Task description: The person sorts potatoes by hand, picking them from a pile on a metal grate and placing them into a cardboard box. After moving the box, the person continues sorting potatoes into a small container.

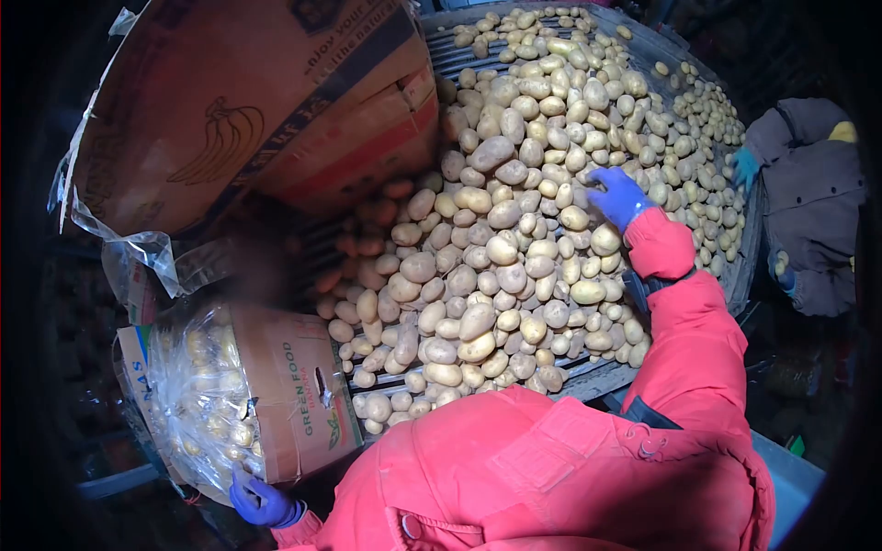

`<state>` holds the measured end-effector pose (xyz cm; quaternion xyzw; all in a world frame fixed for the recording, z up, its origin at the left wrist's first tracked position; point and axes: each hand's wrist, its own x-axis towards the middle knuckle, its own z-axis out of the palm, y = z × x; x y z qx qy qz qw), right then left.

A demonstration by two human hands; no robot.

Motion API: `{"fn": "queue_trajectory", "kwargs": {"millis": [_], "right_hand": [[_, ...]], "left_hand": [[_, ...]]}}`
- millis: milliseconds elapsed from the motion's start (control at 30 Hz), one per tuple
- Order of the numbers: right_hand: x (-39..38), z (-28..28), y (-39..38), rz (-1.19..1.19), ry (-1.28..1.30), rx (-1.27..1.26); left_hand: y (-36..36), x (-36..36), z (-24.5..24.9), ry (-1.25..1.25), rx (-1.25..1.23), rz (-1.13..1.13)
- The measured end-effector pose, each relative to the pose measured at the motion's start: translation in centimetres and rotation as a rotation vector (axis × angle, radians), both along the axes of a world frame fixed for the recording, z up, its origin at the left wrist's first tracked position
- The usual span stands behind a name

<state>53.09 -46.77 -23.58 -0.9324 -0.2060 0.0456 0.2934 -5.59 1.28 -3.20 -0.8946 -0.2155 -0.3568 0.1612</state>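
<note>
My right hand (620,196), in a blue-purple glove, is over the heap of potatoes (501,248), its fingers apart and pointing left. No potato shows in its grasp. At the lower left, my left hand (262,502), gloved the same, is beside the bottom corner of a cardboard box (299,390). Its fingers are loosely bent and apart, with the tips near the clear plastic bag (207,404) lining that box. Potatoes show through the plastic. Both my sleeves are thick and red.
A large banana carton (266,101) stands tilted at the upper left, with torn plastic (147,253) hanging from it. The potatoes lie on a slatted metal surface (588,367). On the right stands another person in a dark jacket (813,202), a teal-gloved hand (745,168) at the potatoes' edge.
</note>
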Motion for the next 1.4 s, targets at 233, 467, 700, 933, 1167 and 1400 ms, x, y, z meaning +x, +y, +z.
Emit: {"fn": "queue_trajectory", "kwargs": {"millis": [233, 467, 700, 933, 1167, 1400], "right_hand": [[2.1, 0.4, 1.6, 0.308, 0.249, -0.287], [1.2, 3.7, 2.3, 0.388, 0.360, -0.514], [1.1, 3.2, 1.3, 0.441, 0.415, -0.422], [1.0, 3.7, -3.2, -0.100, 0.830, 1.077], [-1.8, 1.8, 1.7, 0.262, 0.663, 0.893], [-8.1, 3.1, 8.3, 0.100, 0.306, 0.125]], "left_hand": [[0.0, -0.4, -0.2, -0.008, -0.025, 0.028], [-0.3, 0.1, 0.0, -0.013, 0.004, 0.025], [0.2, -0.5, -0.3, -0.004, -0.010, 0.037], [-0.5, 0.3, 0.2, 0.010, -0.017, 0.041], [0.0, 0.1, -0.1, -0.026, -0.030, 0.017], [-0.5, 0.5, 0.2, -0.012, 0.001, 0.005]]}}
